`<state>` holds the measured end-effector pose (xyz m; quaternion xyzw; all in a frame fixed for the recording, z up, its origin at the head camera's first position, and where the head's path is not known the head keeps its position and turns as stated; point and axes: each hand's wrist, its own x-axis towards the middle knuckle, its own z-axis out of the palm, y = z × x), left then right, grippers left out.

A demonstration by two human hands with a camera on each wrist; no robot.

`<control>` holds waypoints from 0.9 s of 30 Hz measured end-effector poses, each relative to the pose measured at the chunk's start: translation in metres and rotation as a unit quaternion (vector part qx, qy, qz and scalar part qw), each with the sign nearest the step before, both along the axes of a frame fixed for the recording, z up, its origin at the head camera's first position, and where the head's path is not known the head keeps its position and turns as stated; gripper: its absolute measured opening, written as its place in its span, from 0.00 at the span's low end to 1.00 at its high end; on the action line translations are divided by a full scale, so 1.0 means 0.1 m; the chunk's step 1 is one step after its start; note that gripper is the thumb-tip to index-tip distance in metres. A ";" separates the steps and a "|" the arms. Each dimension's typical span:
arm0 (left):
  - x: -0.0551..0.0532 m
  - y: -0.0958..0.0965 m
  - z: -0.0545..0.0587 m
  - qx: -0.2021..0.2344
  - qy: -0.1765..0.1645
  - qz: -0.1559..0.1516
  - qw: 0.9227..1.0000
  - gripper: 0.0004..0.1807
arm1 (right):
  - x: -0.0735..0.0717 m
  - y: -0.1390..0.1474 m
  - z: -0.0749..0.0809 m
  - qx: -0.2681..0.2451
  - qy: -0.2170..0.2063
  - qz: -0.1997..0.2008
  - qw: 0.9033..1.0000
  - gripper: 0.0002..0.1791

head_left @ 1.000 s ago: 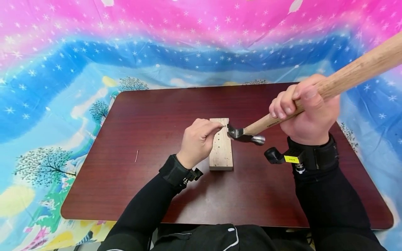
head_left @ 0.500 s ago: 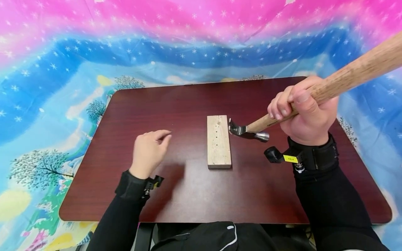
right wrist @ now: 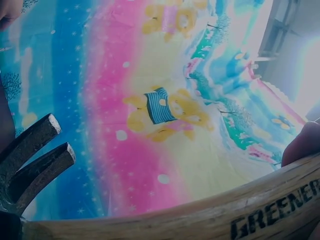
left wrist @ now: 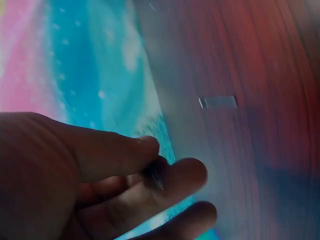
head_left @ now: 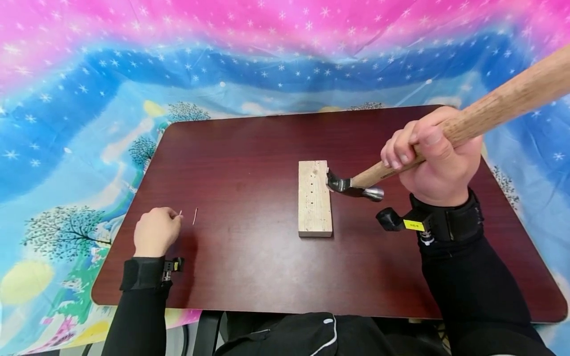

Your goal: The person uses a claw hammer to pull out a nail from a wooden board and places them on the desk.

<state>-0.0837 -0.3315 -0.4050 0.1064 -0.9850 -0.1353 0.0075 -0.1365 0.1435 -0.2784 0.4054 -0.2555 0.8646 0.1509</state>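
Note:
My left hand (head_left: 156, 231) is over the table's left side, pinching a small thin nail (head_left: 180, 213) between thumb and fingertips. In the left wrist view the nail (left wrist: 158, 180) is a dark, blurred sliver at the fingertips. A second nail (head_left: 195, 216) lies on the table just right of that hand. My right hand (head_left: 438, 158) grips the wooden handle of a claw hammer (head_left: 374, 175); its black claw appears beside the right edge of a pale wooden block (head_left: 314, 207) with a row of small holes. The right wrist view shows the claw (right wrist: 37, 162) and the lettered handle (right wrist: 270, 212) close up.
The dark red-brown table (head_left: 249, 257) has rounded corners. Behind and around it hangs a pink and blue printed cloth (head_left: 249, 64). The block lies flat near the table's middle.
My left hand has moved away from the block to the table's left side, uncovering the block's holed top. My right hand and the hammer have barely moved.

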 end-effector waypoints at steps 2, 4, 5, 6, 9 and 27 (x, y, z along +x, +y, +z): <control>-0.03 -0.09 0.01 -0.007 -0.022 0.013 1.000 0.18 | 0.00 0.00 0.00 0.001 0.003 0.005 1.000 0.18; -0.07 -0.15 0.02 -0.010 -0.041 0.020 0.999 0.21 | 0.02 0.01 0.01 -0.001 0.002 0.007 1.000 0.18; -0.09 -0.17 0.02 -0.009 -0.051 0.021 0.998 0.22 | 0.02 0.02 0.01 -0.002 0.002 0.008 1.000 0.18; -0.11 -0.19 0.02 -0.007 -0.059 0.022 0.998 0.22 | 0.03 0.02 0.02 -0.004 0.002 0.006 1.000 0.18; -0.16 -0.25 0.00 -0.002 -0.081 0.020 0.997 0.22 | 0.04 -0.01 0.03 -0.006 -0.001 0.000 1.000 0.18; -0.33 -0.22 -0.19 0.004 -0.111 0.030 0.993 0.22 | 0.04 0.00 -0.02 0.017 -0.021 -0.016 1.000 0.18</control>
